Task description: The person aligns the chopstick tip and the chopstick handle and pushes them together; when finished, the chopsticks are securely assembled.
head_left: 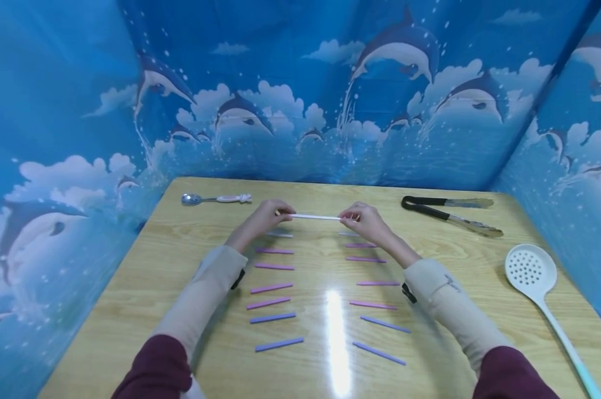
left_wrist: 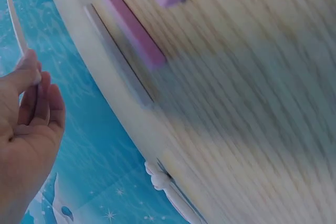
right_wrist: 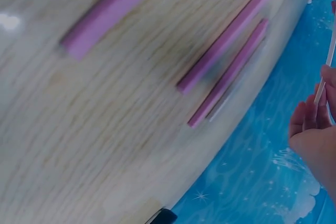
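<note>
In the head view my left hand [head_left: 269,216] pinches one end of a thin white stick [head_left: 316,217], and my right hand [head_left: 366,220] pinches the other end. The stick is stretched level between them, above the far part of the table. In the left wrist view the left hand [left_wrist: 31,124] has thumb and fingertips on the white stick [left_wrist: 16,22]. The right wrist view shows the right hand [right_wrist: 317,119] pinching the same white stick [right_wrist: 332,48]. Under the hands lie a pale stick [head_left: 280,235] on the left and another pale stick [head_left: 349,234], partly hidden, on the right.
Two columns of short sticks run toward me: several pink sticks [head_left: 274,267] and blue-violet sticks [head_left: 279,344] left, matching pink sticks [head_left: 378,283] and violet sticks [head_left: 379,353] right. A spoon [head_left: 215,199], tongs [head_left: 452,213] and a white skimmer [head_left: 532,271] lie around them.
</note>
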`<state>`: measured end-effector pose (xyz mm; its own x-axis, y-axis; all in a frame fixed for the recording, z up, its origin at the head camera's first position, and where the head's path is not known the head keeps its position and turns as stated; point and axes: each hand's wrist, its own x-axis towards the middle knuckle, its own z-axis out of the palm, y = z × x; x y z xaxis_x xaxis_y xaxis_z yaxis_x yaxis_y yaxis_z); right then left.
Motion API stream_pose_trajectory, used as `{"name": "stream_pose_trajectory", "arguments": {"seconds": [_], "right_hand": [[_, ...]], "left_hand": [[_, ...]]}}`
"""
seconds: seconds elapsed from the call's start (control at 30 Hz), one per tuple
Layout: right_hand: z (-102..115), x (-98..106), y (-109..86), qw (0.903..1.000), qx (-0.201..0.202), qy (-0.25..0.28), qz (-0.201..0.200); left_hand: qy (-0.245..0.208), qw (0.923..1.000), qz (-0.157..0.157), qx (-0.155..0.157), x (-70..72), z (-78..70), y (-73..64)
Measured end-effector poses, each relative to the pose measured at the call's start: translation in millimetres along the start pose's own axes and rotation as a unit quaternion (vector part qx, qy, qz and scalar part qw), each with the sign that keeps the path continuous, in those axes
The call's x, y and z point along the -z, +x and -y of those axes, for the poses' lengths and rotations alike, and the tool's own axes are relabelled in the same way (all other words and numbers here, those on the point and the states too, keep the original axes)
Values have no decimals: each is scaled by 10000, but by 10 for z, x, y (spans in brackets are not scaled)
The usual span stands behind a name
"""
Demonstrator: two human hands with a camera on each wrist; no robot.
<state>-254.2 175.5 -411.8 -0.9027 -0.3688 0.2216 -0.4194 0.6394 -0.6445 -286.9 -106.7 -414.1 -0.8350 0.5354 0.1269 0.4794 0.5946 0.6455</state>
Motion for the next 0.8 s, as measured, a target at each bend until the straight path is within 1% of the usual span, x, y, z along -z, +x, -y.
{"name": "stream_pose_trajectory", "arguments": {"seconds": [0.17,0.27,0.4,0.53,0.6,0.8], "right_hand": [[-72,-35,44,9999,-88,-14,82],[-117,-73,71,9996,-211,10,190],[-177,-132,107,9975,-480,-63,521],[-202,-162,119,9947,-656,-99,790],[-205,-168,118,9938,-710,-77,848],[-252,-199,142,9924,-785,-107,947]], "left_hand": [[180,9990,347,207,4,40,45],[220,9979,488,366,-14,53,70],[278,9967,563,509,-65,86,95],[269,9964,599,537,-117,127,121],[281,9960,660,525,-137,141,139],[416,9926,906,696,-186,153,189]]}}
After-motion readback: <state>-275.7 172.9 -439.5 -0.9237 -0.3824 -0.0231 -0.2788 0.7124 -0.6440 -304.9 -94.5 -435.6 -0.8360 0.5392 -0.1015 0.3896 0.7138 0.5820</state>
